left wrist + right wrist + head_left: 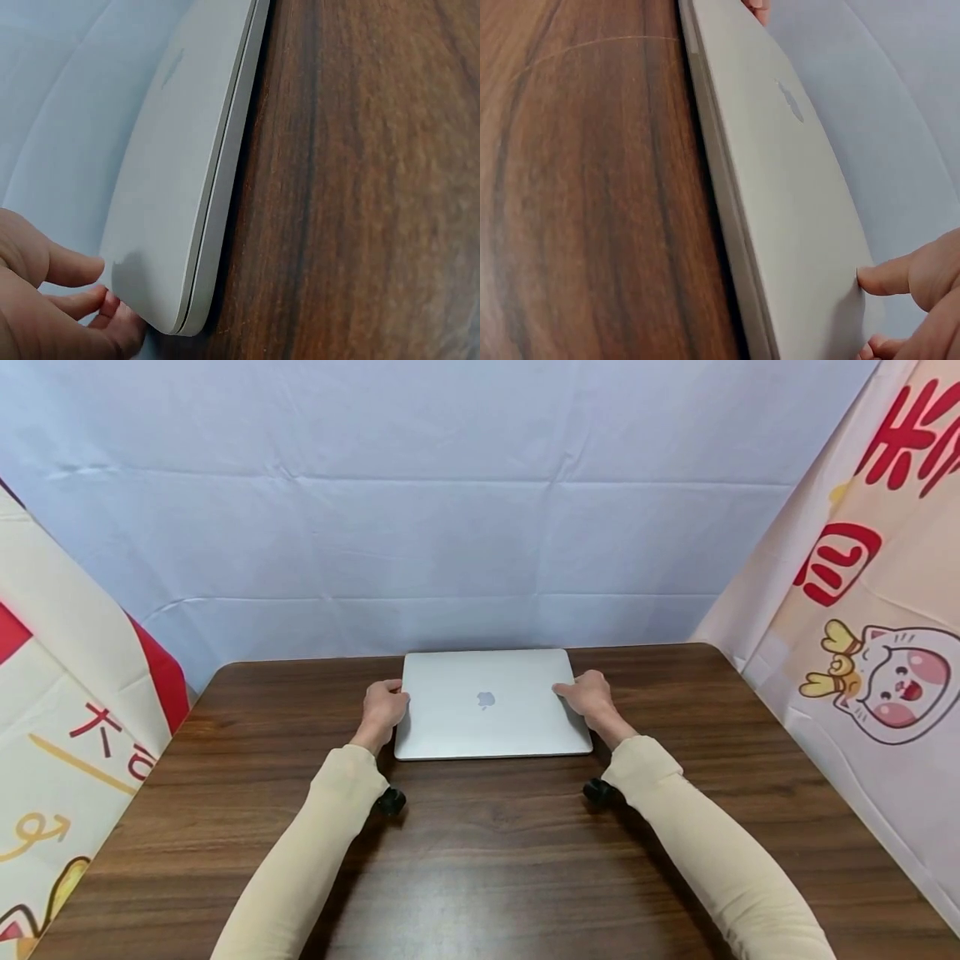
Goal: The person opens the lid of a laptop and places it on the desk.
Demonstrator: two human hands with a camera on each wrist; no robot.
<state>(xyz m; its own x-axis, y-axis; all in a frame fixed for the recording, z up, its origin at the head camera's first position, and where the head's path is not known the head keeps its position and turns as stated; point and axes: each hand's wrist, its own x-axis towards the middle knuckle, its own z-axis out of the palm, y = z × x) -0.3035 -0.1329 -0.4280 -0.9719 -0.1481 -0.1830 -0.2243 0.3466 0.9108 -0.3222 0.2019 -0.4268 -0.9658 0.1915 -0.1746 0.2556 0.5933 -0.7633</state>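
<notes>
Wrinkly pale blue cloth (427, 527) hangs behind a brown, stripy wood tabletop (495, 860). At the far edge, in the middle, lies a flat silver laptop (487, 710), closed, smooth and thin, with round corners. Lots of tabletop shows in front of it and on both sides. The left hand (384, 706) and right hand (588, 697) pinch its two side edges. The left fingertips (112, 304) seem tucked under, but they are partly hidden.
</notes>
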